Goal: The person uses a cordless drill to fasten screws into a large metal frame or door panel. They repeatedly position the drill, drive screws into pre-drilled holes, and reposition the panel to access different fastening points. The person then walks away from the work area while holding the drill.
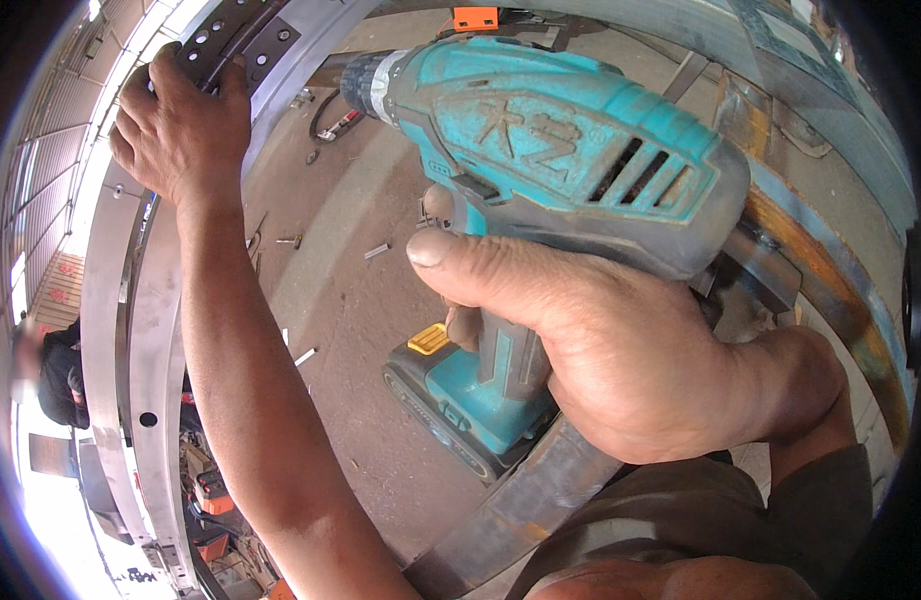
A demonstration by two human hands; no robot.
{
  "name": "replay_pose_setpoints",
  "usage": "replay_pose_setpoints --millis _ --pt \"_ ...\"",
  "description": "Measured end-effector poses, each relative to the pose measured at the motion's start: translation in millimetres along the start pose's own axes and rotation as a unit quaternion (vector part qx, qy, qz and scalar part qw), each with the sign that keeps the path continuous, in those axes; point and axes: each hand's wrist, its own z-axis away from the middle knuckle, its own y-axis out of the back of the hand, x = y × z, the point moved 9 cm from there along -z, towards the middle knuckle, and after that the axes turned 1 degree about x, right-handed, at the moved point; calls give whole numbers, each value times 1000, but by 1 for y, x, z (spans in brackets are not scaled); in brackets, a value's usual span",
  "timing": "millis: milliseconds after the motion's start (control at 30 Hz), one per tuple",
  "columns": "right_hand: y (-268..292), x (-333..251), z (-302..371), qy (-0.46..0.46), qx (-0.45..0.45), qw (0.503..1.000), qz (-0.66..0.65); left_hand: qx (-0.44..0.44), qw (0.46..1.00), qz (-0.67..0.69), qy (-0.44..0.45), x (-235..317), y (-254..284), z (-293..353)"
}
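Note:
My right hand (621, 350) is closed round the handle of a teal and grey cordless drill (541, 130), thumb along its near side. The drill's chuck (366, 85) points left, toward a pale metal beam; whether its bit touches anything is hard to make out. At the upper left, my left hand (191, 130) grips a dark metal hinge (243, 45) with round holes, lying along the metal frame (151, 330). The thumb is on the hinge's near end, and the other fingers bend over the outer side.
A rusty curved-looking steel bar (831, 270) runs along the right, and another steel bar (521, 500) crosses below the drill. Small metal pieces (378, 251) lie on the brown floor. An orange box (476, 18) stands far off. A person in dark clothes (63, 375) is at the left.

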Motion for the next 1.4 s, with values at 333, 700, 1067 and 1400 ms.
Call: replay_pose_setpoints --millis 333,700,1067,1400 --pt "0 0 1 9 -15 1000 11 -7 1000 -21 -1 1 0 -1" --pt "10 6 0 -43 40 998 -6 1 1000 11 15 4 4 -2" --pt "-20 -16 -53 19 65 997 -20 -4 999 35 28 3 5 -1" --pt "-41 -13 -95 30 96 994 -31 -15 999 32 38 1 5 -1"
